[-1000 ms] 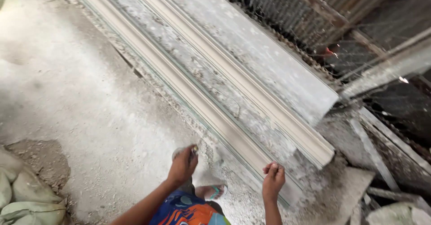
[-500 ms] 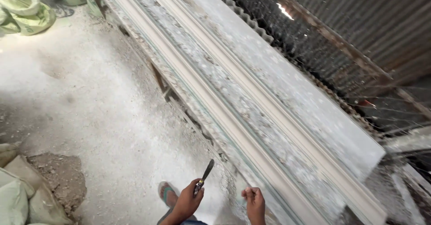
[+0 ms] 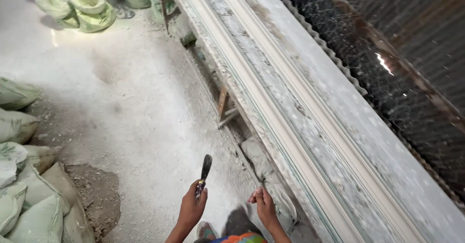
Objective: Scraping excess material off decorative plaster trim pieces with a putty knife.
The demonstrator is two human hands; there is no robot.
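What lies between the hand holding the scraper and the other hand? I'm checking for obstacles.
Nothing but dusty floor: in the head view, the stretch between the left hand, gripping the scraper, and the right hand is bare.

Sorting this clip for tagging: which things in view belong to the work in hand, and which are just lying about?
In hand:
- left hand, grip shut on a scraper
- right hand, empty, fingers loosely curled, close to the bench
- long white moulding on the dusty bench

Lying about:
- green sacks stacked left
- open green bags far off
- dirt patch

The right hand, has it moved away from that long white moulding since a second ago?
Yes. The right hand was raised against the moulding's edge; now it hangs lower, beside the bench, clear of it.
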